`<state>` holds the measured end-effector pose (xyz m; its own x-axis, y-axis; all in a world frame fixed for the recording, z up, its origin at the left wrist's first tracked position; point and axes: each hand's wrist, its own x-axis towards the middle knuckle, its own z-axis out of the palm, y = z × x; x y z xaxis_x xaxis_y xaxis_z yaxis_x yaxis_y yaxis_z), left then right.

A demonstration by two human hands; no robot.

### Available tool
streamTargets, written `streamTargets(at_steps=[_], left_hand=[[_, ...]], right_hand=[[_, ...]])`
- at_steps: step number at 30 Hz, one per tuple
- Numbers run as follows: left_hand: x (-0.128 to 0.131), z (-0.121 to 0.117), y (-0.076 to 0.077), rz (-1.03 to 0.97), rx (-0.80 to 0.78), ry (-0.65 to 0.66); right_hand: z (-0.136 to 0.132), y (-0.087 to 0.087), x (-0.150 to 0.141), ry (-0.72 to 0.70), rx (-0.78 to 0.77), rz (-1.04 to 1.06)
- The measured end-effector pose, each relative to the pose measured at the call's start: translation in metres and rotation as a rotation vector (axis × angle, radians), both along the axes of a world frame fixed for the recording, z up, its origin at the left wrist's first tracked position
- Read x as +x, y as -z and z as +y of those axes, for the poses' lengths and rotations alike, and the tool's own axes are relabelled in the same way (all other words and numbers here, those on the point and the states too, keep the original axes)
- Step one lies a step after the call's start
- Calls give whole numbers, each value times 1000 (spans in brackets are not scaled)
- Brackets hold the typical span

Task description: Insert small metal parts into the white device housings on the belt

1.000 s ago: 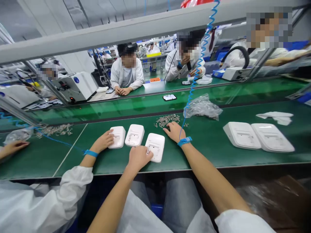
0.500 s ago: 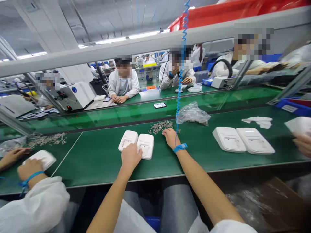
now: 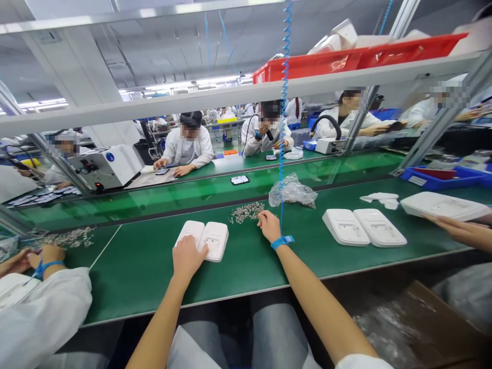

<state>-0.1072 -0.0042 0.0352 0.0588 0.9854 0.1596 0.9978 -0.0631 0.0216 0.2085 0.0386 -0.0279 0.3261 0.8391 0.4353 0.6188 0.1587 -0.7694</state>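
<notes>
Two white plastic housings lie side by side on the green bench, a left housing [image 3: 191,228] and a right housing [image 3: 218,237] with a recessed panel. My left hand [image 3: 187,257] rests on the left one, fingers laid over its face and thumb stretched towards the right one. By the edge of a pile of small metal parts [image 3: 246,211] is my right hand [image 3: 269,225], its fingers pinched together; whatever they hold is hidden. A blue wrist strap [image 3: 282,242] with a coiled cord [image 3: 285,77] is around my right wrist.
Behind the pile lies a clear plastic bag [image 3: 294,192]. Two more white housings [image 3: 363,227] lie to the right, beside a neighbour's hand [image 3: 457,230] under another housing [image 3: 442,205]. A co-worker's hands [image 3: 49,253] are at the left. Blue trays [image 3: 438,177] stand at the far right.
The camera view has shifted. My left hand stays on the housings and my right hand stays by the metal parts, its fingers now drawn in more. The right neighbour's housing is tilted differently.
</notes>
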Motion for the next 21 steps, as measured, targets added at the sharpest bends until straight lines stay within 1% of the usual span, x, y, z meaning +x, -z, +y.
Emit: streamTargets(at_steps=[2, 5, 8, 11, 15, 17, 18, 19, 20, 21], left_hand=[[-17, 2, -2, 37, -13, -20], [-49, 9, -6, 92, -28, -58], [-85, 20, -12, 132, -61, -92], [-119, 33, -18, 132, -115, -131], [-155, 45, -25, 119, -187, -217], [-162, 46, -27, 106, -201, -258], [-161, 45, -28, 103, -184, -287], [-156, 43, -27, 107, -132, -325], [-147, 41, -26, 115, -37, -358], [-133, 38, -23, 117, 92, -366]], right_hand=[[0, 1, -2, -2, -6, 25], [0, 3, -3, 8, -6, 29], [-2, 3, -1, 59, 18, 28], [-3, 0, 3, 98, 42, 50], [-4, -2, 5, 78, 32, 117], [-4, -2, 2, 51, 13, 157], [-4, -1, -1, 36, 4, 172], [-4, 0, -3, 21, -2, 182], [-5, 0, -5, 9, -3, 184], [-6, 0, -6, 1, 1, 178]])
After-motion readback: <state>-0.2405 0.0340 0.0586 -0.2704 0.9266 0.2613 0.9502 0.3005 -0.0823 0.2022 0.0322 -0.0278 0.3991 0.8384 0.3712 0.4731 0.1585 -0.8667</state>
